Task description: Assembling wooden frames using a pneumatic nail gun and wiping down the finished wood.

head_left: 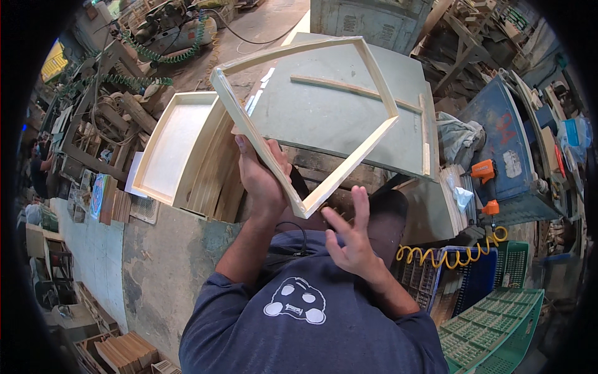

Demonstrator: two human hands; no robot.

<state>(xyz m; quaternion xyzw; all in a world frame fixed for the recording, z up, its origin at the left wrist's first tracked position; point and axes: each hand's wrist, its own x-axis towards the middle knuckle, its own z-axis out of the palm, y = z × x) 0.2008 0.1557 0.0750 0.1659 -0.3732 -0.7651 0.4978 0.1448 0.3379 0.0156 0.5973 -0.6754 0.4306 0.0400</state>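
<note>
My left hand (264, 171) grips one side of a light wooden frame (352, 158), with the thumb along its outer edge. The frame is an open rectangle of thin pale strips, raised and tilted in front of me. Near its closest corner is my right hand (353, 240), fingers spread and holding nothing; whether a fingertip touches the wood I cannot tell. Beyond the frame stands a grey-green worktable (299, 118). On its top lie a long wooden strip (355, 91) and a shorter strip (426, 137) along the right edge.
Stacked shallow wooden trays (177, 149) stand at my left. To the right, an orange nail gun (484, 171) hangs beside a blue metal panel (504, 134), with a coiled yellow hose (458, 257) below. Green plastic crates (492, 324) sit at lower right. An air compressor (180, 34) is at the back left.
</note>
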